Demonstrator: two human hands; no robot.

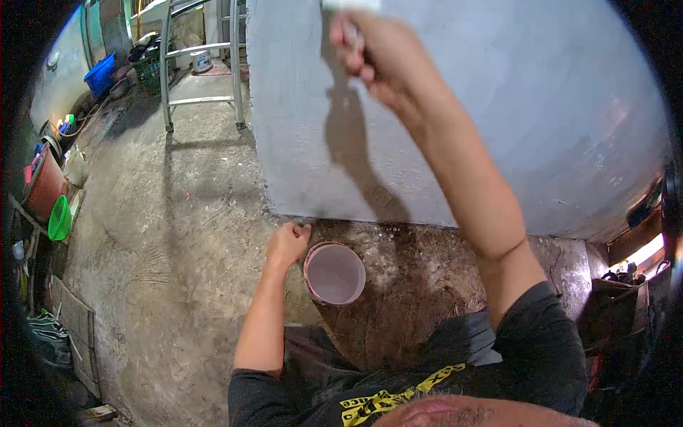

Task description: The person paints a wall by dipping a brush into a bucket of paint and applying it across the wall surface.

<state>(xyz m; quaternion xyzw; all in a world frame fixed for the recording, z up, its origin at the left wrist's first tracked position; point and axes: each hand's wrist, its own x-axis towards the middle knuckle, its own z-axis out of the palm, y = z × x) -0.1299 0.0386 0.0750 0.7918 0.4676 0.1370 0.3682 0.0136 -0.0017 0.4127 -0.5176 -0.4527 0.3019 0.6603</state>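
My right arm reaches up across the grey wall (441, 43). My right hand (373, 53) is closed on the pale handle of what looks like a wide paintbrush; its white head (352, 4) is at the wall, partly cut off by the top edge. The hand is slightly blurred, and its shadow falls on the wall. My left hand (287, 244) is low, with curled fingers, just left of a round bucket (335, 273). Whether it grips anything is hidden. The bucket has a reddish outer rim and pale contents, and sits on the floor near the wall's foot.
A metal ladder (201, 102) stands left of the wall, with a white pail (203, 62) behind it. Along the left side are a blue tub (100, 75), a green basin (60, 218) and a reddish-brown container (46, 185). The concrete floor (163, 285) is rough.
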